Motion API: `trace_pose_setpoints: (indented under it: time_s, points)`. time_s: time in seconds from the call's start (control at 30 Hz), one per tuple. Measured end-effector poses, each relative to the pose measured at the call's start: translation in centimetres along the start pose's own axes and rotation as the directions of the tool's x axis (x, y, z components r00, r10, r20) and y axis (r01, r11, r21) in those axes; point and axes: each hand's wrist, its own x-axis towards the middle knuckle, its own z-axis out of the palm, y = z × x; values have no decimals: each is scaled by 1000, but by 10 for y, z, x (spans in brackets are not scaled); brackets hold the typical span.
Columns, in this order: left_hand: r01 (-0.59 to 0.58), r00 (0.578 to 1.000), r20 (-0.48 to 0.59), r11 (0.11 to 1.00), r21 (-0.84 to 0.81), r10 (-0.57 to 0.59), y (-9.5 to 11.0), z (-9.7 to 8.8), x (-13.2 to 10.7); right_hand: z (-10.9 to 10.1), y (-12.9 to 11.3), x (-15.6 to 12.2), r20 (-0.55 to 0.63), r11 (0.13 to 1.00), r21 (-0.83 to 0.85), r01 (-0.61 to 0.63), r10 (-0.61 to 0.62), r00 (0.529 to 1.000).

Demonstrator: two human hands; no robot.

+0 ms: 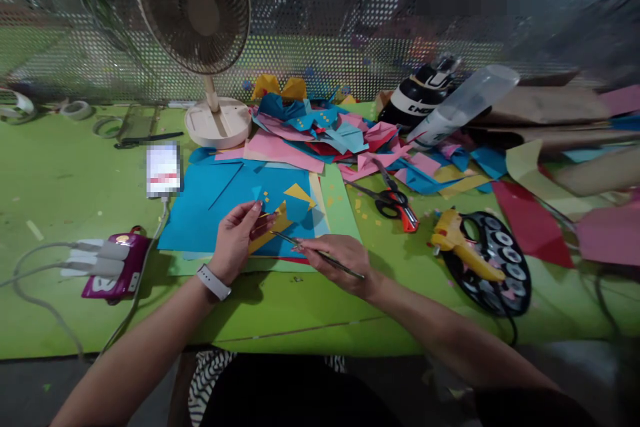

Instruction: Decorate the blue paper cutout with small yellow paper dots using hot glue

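My left hand (241, 230) is closed over the blue paper sheet (200, 207), thumb and index finger pinched together. What they hold is too small to make out. A small light-blue paper triangle (257, 193) shows just beyond the fingertips. My right hand (345, 260) grips a slim dark pen-like tool (330, 259), its tip pointing left toward my left fingers. Yellow paper pieces (299, 193) and several tiny yellow squares (267, 197) are around the left fingertips. Stacked under the blue sheet are pale green and cream sheets (337, 200).
Behind the sheets lie heaped paper scraps (290, 127) and a fan (217, 123). Scissors (387, 200), a red cutter (409, 217) and a yellow glue gun (467, 247) on a black palette (517, 280) sit right. Left are a phone (163, 170) and purple power strip (120, 267). Another person's arm (600, 170) reaches in.
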Motion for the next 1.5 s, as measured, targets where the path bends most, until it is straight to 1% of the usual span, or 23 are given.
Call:
trace_pose_setpoints:
  time_s: [0.13,0.2,0.33,0.5,0.6,0.73,0.93,1.17,1.33,1.5]
  points:
    - [53,999,2,999,-8,-53,0,3,-5,-7,-1,6,-84,998,-42,39,-42,996]
    - [69,998,13,998,-14,-69,-1,4,-6,-9,-1,9,-117,998,-58,39,-46,992]
    - [64,997,47,998,6,-65,-2,6,-9,-10,-1,11,-150,995,-97,20,-35,988]
    - [31,997,72,998,52,-35,-3,8,-13,-8,1,11,-155,993,-119,25,-44,987]
    - [31,997,65,997,71,-36,-3,9,-15,-8,1,10,-153,993,-112,20,-38,987]
    - [36,998,49,997,67,-39,-2,10,-15,-7,3,9,-155,993,-115,21,-39,987]
    - [40,997,63,998,51,-43,-1,10,-14,-8,4,9,-135,995,-95,31,-44,990]
    - [61,997,55,997,50,-63,-2,9,-12,-7,5,9,-144,992,-58,112,-119,982]
    - [65,997,40,996,57,-67,-2,10,-13,-5,8,6,-130,992,-70,104,-113,985]
    - [61,997,41,997,48,-63,-1,9,-13,-7,5,9,-134,990,-61,126,-133,982]
